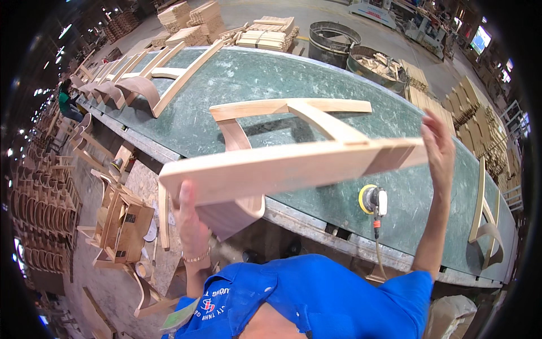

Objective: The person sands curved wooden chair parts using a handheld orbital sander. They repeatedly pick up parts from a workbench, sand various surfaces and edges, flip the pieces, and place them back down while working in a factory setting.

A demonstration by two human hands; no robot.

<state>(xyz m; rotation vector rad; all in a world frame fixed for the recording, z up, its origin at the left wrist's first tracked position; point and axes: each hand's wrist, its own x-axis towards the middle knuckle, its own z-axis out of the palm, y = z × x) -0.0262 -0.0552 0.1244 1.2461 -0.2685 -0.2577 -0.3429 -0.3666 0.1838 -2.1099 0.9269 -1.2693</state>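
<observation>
A pale wooden chair frame [293,165] is raised in front of me, tilted over the near edge of the green-topped table [316,209]. It has two long legs, a slanting crosspiece and a curved bent-wood panel [234,217] at its left end. My left hand [193,226] grips that end, its thumb on the near leg's face and its other fingers hidden. My right hand [440,150] holds the right tip of the near leg, its fingers reaching above the wood. Below the frame, a round sander [372,200] with a yellow pad rests on the table, its hose running toward me.
Several similar frames [155,85] line the table's far left, and another frame [488,231] stands at its right end. Behind are dark bins [333,42] and stacked wood pieces [268,34]. A wooden box [127,226] sits at lower left. A person in green [66,101] works far left.
</observation>
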